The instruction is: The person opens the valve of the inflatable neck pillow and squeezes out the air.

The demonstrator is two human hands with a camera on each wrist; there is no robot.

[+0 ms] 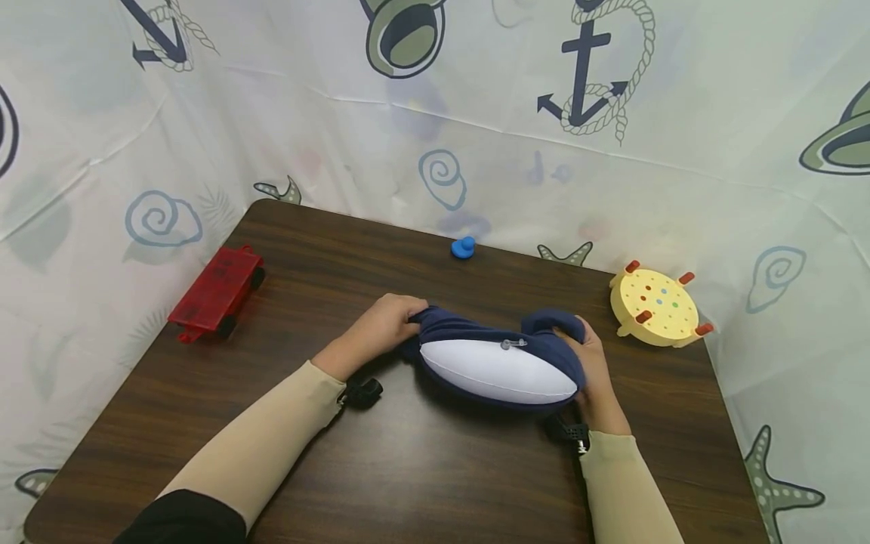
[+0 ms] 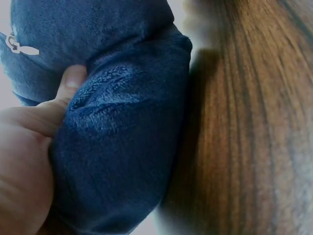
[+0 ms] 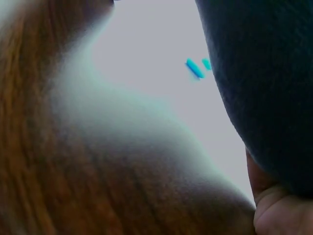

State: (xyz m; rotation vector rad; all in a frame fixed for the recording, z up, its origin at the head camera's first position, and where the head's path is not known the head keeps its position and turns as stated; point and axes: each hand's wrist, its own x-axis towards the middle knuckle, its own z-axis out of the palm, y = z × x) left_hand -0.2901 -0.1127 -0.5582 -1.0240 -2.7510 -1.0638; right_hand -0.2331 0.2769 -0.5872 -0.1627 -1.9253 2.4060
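A navy plush pillow (image 1: 469,325) lies across the middle of the table, with a white oval section (image 1: 499,370) facing me and a small zipper pull (image 1: 514,344) at that section's upper edge. My left hand (image 1: 384,326) grips its left end. In the left wrist view, the left thumb (image 2: 68,88) presses into a fold of the navy fabric. My right hand (image 1: 591,370) holds the right end, beside a curved navy loop (image 1: 553,321). Only part of the right hand shows in the right wrist view; most of its fingers are hidden by the fabric.
A red toy wagon (image 1: 220,291) stands at the table's left edge. Near the back edge is a small blue knob-shaped piece (image 1: 464,248). At the right edge lies a round yellow toy (image 1: 655,306) with red-tipped legs. A patterned curtain (image 1: 326,128) hangs behind the brown table (image 1: 435,483).
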